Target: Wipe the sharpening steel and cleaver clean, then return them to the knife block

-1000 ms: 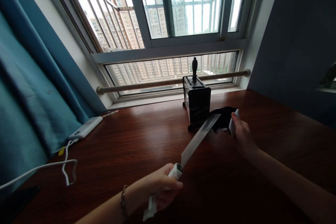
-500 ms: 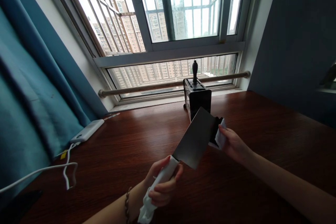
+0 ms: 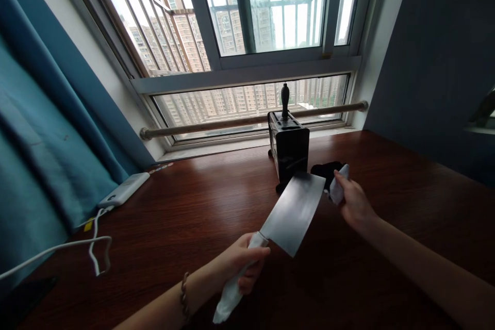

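Seeing teal curtain (image 3: 34,154) filling the left edge of frame. Noting white cable (image 3: 77,245) looping on the table (image 3: 185,206) at lower left, running up toward a white power bank (image 3: 124,189) lying near the table's back edge, by the sill. Finding wide bare wood lying open between power bank and frame centre.

Bottom centre: gripping the cleaver (image 3: 296,211) with left hand (image 3: 237,263), fingers curling fully round the handle, white wrap (image 3: 232,294) sticking out below the fist. Holding the blade broad side up, angling toward upper right, long free edge facing lower right, squared tip ending right at the foot of the knife block (image 3: 289,149); cannot tell whether touching.

Centre, further back: knife block standing upright near the sill, one dark handle (image 3: 285,98) sticking up from its top, in front of the wooden rail (image 3: 216,125) crossing the window. Spotting a black object (image 3: 325,171) lying just right of the block, partly hidden.

Right of centre: pinching a white wipe (image 3: 338,191) between thumb and fingers of right hand (image 3: 353,203), just beside the blade's far corner, apart from the steel as far as visible. Seeing bare table running on to the right edge below the dark wall (image 3: 444,62).
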Motion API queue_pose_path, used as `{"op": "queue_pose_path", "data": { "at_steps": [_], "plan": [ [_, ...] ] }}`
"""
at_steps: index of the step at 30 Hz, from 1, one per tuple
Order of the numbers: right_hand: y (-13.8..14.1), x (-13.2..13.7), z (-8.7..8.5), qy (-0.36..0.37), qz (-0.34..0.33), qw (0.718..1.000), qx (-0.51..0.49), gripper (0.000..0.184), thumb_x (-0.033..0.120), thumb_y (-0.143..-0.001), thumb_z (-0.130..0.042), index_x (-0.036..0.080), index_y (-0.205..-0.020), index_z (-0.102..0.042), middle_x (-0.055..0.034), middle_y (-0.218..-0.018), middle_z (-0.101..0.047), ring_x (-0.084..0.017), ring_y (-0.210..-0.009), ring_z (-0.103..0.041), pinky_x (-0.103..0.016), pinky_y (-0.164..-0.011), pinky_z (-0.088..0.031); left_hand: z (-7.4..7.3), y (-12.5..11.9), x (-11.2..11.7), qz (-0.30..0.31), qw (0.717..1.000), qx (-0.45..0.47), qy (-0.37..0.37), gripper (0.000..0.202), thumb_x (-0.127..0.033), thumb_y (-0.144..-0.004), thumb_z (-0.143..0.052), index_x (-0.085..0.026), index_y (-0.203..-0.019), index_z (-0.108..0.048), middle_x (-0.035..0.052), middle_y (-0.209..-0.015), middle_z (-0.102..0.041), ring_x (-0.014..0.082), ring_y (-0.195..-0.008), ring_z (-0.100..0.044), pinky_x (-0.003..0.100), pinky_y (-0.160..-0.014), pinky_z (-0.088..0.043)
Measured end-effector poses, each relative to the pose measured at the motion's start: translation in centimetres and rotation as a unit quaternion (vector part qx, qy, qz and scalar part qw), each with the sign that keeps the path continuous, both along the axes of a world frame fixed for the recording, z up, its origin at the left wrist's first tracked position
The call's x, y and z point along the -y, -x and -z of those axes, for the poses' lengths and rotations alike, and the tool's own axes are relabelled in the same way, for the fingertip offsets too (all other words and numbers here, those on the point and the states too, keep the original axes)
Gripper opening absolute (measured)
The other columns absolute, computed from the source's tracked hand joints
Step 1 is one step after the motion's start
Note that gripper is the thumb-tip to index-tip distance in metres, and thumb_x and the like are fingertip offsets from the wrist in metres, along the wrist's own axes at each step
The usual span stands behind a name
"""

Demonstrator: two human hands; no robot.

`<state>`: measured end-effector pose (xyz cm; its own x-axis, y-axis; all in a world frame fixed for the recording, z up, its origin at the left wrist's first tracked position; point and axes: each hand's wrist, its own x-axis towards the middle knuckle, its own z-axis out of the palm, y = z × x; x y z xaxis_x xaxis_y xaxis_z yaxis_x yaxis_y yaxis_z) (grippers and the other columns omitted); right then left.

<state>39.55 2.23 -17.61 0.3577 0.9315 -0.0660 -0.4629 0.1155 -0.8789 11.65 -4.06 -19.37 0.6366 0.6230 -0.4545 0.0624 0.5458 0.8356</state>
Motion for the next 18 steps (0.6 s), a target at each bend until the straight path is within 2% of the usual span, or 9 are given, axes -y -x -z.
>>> {"op": "queue_pose_path", "data": {
  "at_steps": [2, 3, 4, 6, 8, 10, 12, 15, 18],
  "plan": [
    [-0.5, 0.3, -0.4, -0.036, 0.079, 0.990, 0.109, 0.029, 0.044, -0.076, -0.065, 0.018, -0.077, -0.051, -0.0006, -0.066, -0.054, -0.016, -0.057, -0.054, -0.025, -0.047, -0.045, 0.2, -0.1, 0.1, 0.008, 1.000, 0.001, -0.013, 0.033, -0.038, -0.079, -0.063, -0.023, -0.092, -0.037, -0.0090, -0.044, -0.039, 0.0061, -0.031, -0.028, 0.017, -0.035, -0.018],
    [-0.6, 0.6, -0.7, -0.078, 0.109, 0.968, 0.211, 0.029, 0.044, -0.080, -0.061, 0.017, -0.076, -0.051, -0.0026, -0.071, -0.054, -0.016, -0.062, -0.055, -0.027, -0.053, -0.047, 0.5, -0.1, 0.1, 0.013, 1.000, 0.007, -0.018, 0.035, -0.038, -0.078, -0.064, -0.023, -0.093, -0.036, -0.0091, -0.044, -0.040, 0.0066, -0.030, -0.029, 0.016, -0.034, -0.019],
    [-0.7, 1.0, -1.0, -0.138, 0.127, 0.925, 0.330, 0.027, 0.042, -0.084, -0.057, 0.017, -0.076, -0.052, -0.0063, -0.082, -0.056, -0.019, -0.071, -0.057, -0.030, -0.062, -0.049, 0.8, -0.1, 0.1, 0.014, 1.000, 0.013, -0.023, 0.037, -0.038, -0.077, -0.065, -0.023, -0.094, -0.035, -0.0090, -0.043, -0.041, 0.0070, -0.029, -0.030, 0.016, -0.033, -0.020],
    [-0.4, 2.0, -1.3, -0.279, 0.100, 0.792, 0.533, 0.019, 0.032, -0.089, -0.051, 0.014, -0.087, -0.057, -0.0143, -0.111, -0.054, -0.025, -0.099, -0.056, -0.039, -0.085, -0.048, 1.3, -0.1, 0.2, 0.005, 0.999, 0.021, -0.031, 0.039, -0.038, -0.077, -0.065, -0.023, -0.096, -0.035, -0.0093, -0.043, -0.041, 0.0076, -0.029, -0.030, 0.016, -0.031, -0.025],
    [0.3, 3.1, -1.2, -0.372, 0.035, 0.673, 0.639, 0.025, 0.022, -0.090, -0.048, 0.008, -0.109, -0.056, -0.0191, -0.129, -0.046, -0.030, -0.120, -0.045, -0.044, -0.100, -0.041, 1.6, -0.2, 0.5, -0.018, 0.999, 0.019, -0.037, 0.038, -0.037, -0.078, -0.066, -0.022, -0.098, -0.036, -0.0101, -0.043, -0.040, 0.0075, -0.029, -0.029, 0.016, -0.030, -0.029],
    [1.4, 4.3, -0.6, -0.389, -0.024, 0.600, 0.699, 0.037, 0.020, -0.091, -0.046, -0.002, -0.120, -0.051, -0.0240, -0.128, -0.047, -0.032, -0.126, -0.039, -0.045, -0.103, -0.040, 1.5, -0.4, 0.7, -0.037, 0.998, 0.012, -0.044, 0.037, -0.035, -0.079, -0.065, -0.022, -0.100, -0.038, -0.0102, -0.043, -0.039, 0.0074, -0.030, -0.030, 0.016, -0.030, -0.031],
    [2.6, 5.4, 0.1, -0.387, -0.072, 0.556, 0.732, 0.043, 0.023, -0.092, -0.045, -0.009, -0.119, -0.051, -0.0287, -0.129, -0.045, -0.036, -0.128, -0.035, -0.047, -0.103, -0.041, 1.2, -0.6, 1.0, -0.050, 0.997, 0.005, -0.050, 0.034, -0.035, -0.080, -0.064, -0.021, -0.099, -0.040, -0.0098, -0.043, -0.039, 0.0072, -0.030, -0.030, 0.016, -0.030, -0.033],
    [3.9, 7.1, 0.6, -0.414, -0.184, 0.509, 0.732, 0.046, 0.028, -0.091, -0.044, -0.006, -0.119, -0.055, -0.0290, -0.135, -0.038, -0.039, -0.132, -0.024, -0.048, -0.106, -0.036, 0.8, -1.0, 1.1, -0.062, 0.996, -0.001, -0.058, 0.031, -0.036, -0.080, -0.064, -0.020, -0.096, -0.043, -0.0090, -0.045, -0.040, 0.0069, -0.031, -0.031, 0.016, -0.029, -0.034],
    [4.7, 8.3, 0.4, -0.439, -0.288, 0.463, 0.715, 0.054, 0.033, -0.091, -0.042, -0.005, -0.129, -0.047, -0.0275, -0.140, -0.032, -0.037, -0.135, -0.016, -0.047, -0.112, -0.026, 0.8, -1.2, 1.2, -0.068, 0.995, -0.020, -0.069, 0.028, -0.039, -0.079, -0.063, -0.018, -0.085, -0.045, -0.0076, -0.044, -0.040, 0.0068, -0.030, -0.032, 0.016, -0.028, -0.034]
  ]
}}
